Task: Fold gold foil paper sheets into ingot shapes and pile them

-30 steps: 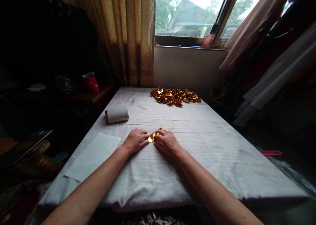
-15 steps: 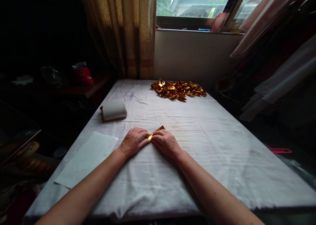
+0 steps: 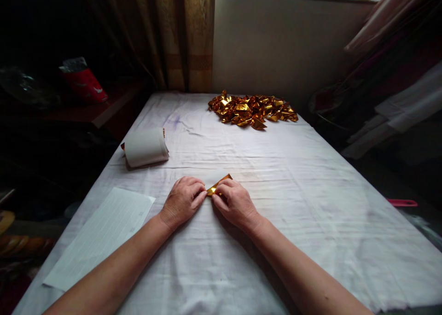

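Between my hands, on the white cloth, lies a small sheet of gold foil paper [image 3: 218, 184] with a shiny folded strip along its edge. My left hand [image 3: 183, 199] has its fingers pressed together at the paper's left end. Across the paper, my right hand [image 3: 236, 201] grips the strip with thumb and fingertips. A pile of folded gold foil pieces [image 3: 250, 111] rests at the far side of the table. To the left is a curled stack of paper [image 3: 146, 148], white outside, with gold showing at its end.
A pale lined sheet [image 3: 103, 236] lies beside my left forearm on the cloth-covered table [image 3: 311, 223]. At the left stands a dark side table with a red container [image 3: 84, 82]. Clothes hang at the right, and a curtain [image 3: 188, 38] hangs at the back.
The view has tilted down, so the window has left the frame. My right fingers have shifted slightly along the paper, and more of the gold strip shows between the hands.
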`<state>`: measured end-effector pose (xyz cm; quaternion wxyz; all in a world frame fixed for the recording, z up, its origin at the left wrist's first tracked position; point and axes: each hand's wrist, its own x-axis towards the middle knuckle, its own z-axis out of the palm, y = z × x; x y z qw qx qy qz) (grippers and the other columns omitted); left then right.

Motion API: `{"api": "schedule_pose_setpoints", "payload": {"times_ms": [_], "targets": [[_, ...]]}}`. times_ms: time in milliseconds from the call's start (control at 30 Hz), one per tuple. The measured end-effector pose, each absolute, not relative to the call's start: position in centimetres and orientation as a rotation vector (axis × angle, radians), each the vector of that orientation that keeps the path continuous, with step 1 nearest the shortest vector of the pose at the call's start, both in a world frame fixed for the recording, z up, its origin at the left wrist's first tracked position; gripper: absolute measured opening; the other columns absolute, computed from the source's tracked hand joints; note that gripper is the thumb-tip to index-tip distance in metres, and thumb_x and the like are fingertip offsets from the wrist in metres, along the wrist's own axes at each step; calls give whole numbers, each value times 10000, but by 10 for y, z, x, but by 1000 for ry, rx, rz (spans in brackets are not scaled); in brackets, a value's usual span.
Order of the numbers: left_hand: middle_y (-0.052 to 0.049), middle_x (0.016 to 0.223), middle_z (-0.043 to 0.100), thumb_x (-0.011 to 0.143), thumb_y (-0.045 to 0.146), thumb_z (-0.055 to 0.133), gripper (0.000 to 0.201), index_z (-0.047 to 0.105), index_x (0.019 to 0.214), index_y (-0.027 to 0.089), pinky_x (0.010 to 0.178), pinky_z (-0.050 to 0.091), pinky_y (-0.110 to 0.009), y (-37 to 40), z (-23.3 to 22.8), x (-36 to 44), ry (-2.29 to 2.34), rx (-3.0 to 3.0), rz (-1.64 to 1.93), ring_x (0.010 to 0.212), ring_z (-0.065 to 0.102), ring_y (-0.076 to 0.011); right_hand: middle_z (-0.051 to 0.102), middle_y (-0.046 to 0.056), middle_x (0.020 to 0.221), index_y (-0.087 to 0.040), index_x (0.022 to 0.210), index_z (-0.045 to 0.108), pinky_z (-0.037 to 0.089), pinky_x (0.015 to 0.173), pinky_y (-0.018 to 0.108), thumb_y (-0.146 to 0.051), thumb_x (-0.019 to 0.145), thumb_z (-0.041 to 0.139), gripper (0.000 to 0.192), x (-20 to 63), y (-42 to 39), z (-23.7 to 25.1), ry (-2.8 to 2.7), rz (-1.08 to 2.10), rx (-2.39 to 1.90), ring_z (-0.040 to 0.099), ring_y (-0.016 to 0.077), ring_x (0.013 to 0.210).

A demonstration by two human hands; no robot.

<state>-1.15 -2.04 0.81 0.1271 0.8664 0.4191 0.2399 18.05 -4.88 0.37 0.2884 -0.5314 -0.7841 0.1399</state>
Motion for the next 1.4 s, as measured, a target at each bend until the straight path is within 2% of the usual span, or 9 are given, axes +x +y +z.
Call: {"api": "schedule_pose_setpoints", "payload": {"times_ms": [267, 833, 1033, 1400], "targets": [[-36, 963, 667, 903, 306, 562, 138, 637, 830, 215, 911, 437, -374, -24, 9, -10, 1234, 2432, 703, 953, 568, -195, 618, 39, 792, -207, 709, 621, 451, 738, 288, -220, 881, 549, 187, 177, -44, 3, -2034, 408, -1476, 573, 170, 781], [-49, 957, 610, 896, 281, 568, 146, 555, 770, 207, 888, 426, -384, -26, 6, 0, 1419, 2386, 701, 951, 512, -215, 601, 49, 828, -214, 763, 591, 462, 768, 309, -228, 877, 553, 121, 174, -45, -2, -1948, 403, -1504, 564, 191, 808], [-48, 973, 596, 890, 279, 583, 128, 538, 792, 209, 882, 421, -385, -26, 5, 1, 1440, 2377, 663, 962, 500, -221, 600, 49, 859, -212, 827, 581, 454, 759, 313, -212, 868, 568, 44, 174, -45, -2, -1941, 407, -1500, 558, 197, 825], [-37, 1019, 581, 883, 246, 595, 76, 530, 855, 218, 882, 407, -390, -26, 6, 1, 1459, 2361, 614, 992, 491, -226, 585, 44, 865, -210, 795, 591, 453, 738, 315, -265, 870, 617, 95, 172, -45, 2, -1994, 409, -1545, 549, 193, 804]]}}
